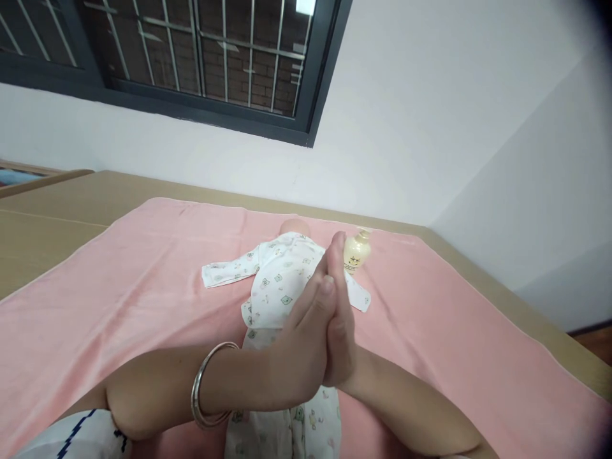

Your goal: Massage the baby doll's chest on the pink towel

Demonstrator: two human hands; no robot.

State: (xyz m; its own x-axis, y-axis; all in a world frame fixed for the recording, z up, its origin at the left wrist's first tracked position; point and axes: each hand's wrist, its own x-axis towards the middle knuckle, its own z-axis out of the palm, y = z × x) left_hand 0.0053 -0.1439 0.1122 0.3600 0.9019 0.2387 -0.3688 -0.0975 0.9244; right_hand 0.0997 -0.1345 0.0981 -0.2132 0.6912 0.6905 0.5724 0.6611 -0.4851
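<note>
My left hand point(303, 341) and my right hand point(342, 325) are pressed palm to palm in front of me. Their fingers are stretched out flat and point up and away, and I see nothing held between them. Silver bangles point(199, 392) circle my left wrist. Below and behind my hands lies a small baby-shaped figure, perhaps a doll, with sleeves spread to the sides. It wears a white printed top point(272, 287) and matching trousers point(268, 433). My hands and forearms hide part of its body. Just beyond my fingertips stands a cream pump bottle point(357, 250), partly covered by my right hand.
A pink cloth point(421, 299) with some creases covers much of the wooden surface point(71, 197). Behind it rises a white wall point(382, 127) with a dark-framed, barred window point(306, 127) at upper left. A wooden rail point(57, 178) shows at the far left.
</note>
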